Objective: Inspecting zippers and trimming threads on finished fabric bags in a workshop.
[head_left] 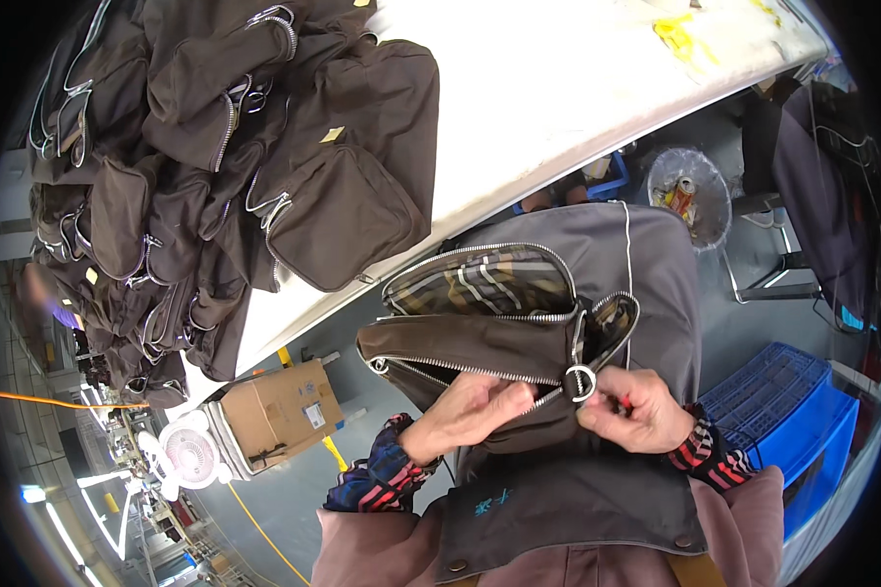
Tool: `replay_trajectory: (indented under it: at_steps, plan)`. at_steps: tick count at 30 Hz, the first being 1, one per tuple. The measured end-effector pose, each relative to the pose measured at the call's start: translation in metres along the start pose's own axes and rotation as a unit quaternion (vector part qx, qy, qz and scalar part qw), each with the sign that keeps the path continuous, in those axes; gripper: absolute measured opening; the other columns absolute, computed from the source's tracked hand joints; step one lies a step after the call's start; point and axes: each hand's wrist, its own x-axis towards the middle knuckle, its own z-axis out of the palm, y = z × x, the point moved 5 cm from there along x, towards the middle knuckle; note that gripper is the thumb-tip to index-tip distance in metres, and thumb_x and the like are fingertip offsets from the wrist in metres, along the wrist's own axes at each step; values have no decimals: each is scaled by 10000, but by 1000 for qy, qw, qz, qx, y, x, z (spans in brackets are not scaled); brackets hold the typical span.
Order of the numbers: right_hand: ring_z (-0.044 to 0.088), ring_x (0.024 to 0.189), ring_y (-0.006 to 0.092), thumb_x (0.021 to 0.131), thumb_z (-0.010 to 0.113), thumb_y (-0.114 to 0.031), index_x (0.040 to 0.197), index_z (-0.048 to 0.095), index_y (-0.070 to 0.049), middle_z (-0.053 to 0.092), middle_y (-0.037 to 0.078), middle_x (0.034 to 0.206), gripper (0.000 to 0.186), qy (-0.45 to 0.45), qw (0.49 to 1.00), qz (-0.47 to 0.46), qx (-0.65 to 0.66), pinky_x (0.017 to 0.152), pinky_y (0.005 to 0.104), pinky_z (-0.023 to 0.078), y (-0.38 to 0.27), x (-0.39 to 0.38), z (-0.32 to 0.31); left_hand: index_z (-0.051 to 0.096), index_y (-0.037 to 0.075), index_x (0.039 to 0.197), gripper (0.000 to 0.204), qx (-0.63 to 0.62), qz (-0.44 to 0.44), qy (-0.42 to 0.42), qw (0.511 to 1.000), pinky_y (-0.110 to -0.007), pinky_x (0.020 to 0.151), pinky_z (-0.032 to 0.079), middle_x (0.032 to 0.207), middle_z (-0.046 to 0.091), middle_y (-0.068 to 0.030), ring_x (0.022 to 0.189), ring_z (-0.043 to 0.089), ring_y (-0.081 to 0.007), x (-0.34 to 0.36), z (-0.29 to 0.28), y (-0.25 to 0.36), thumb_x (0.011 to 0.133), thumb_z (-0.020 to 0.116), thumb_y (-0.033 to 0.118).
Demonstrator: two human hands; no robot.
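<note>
A dark brown zippered bag lies across my lap, its silver-toothed zips parted and a plaid lining showing in the far compartment. My left hand grips the near compartment's edge, the fingers partly hidden inside the opening and the thumb outside. A pale metal ring hangs where the zips meet at the bag's right end. Right beside that ring, my right hand is closed in a pinch. A bit of red shows between its fingers; what it belongs to is hidden.
Many similar brown bags are heaped on the white table at the far left. To the right stand a lined waste bin and blue plastic crates. A cardboard box and a white fan are at the left.
</note>
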Motion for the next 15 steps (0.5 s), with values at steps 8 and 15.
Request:
replay_trajectory:
  at_steps: [8, 15]
  plan:
    - [559, 597, 286, 725, 632, -56, 880, 495, -63, 525, 72, 655, 207, -64, 977, -135, -150, 509, 356, 435, -8, 4, 10, 533, 20, 1134, 265, -245, 31, 165, 955, -309, 835, 446, 1098, 579, -70, 981, 552, -142, 2, 4, -2, 935, 482, 188]
    - [586, 611, 268, 758, 650, -133, 855, 522, -88, 568, 65, 669, 167, -94, 971, -110, -190, 509, 361, 447, -5, 3, 11, 395, 28, 1270, 409, -258, 94, 94, 957, -469, 848, 462, 1218, 516, -151, 1067, 540, -309, -5, -6, -17, 947, 402, 279]
